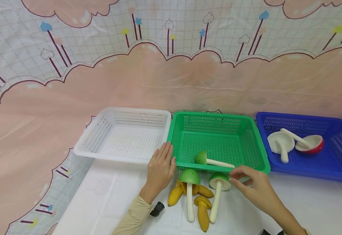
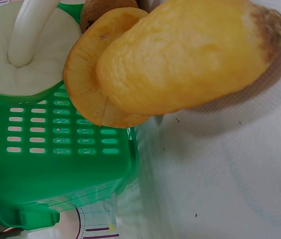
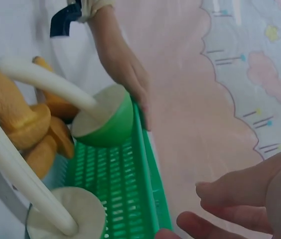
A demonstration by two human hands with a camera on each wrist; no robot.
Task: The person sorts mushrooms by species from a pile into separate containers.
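My left hand [image 1: 160, 166], fingers straight, rests at the front left corner of the green basket [image 1: 217, 167], beside the white one. Near that basket's front right corner is my right hand [image 1: 254, 184], fingers loosely bent with nothing between them. Inside the green basket lies a mushroom with a green cap [image 1: 200, 158] and white stem. Two more green-capped mushrooms, one left [image 1: 190, 176] and one right [image 1: 219, 181], lie in front of it, stems toward me. Around them are several yellow-brown mushrooms [image 1: 203, 215], one large in the left wrist view [image 2: 170, 59].
The white basket [image 1: 121, 159] stands left of the green one. At right, the blue basket [image 1: 314, 173] holds a red-capped mushroom [image 1: 316, 150] and another pale one [image 1: 280, 142]. A patterned cloth [image 1: 159, 81] hangs behind. White cloth [image 1: 94, 199] covers the table.
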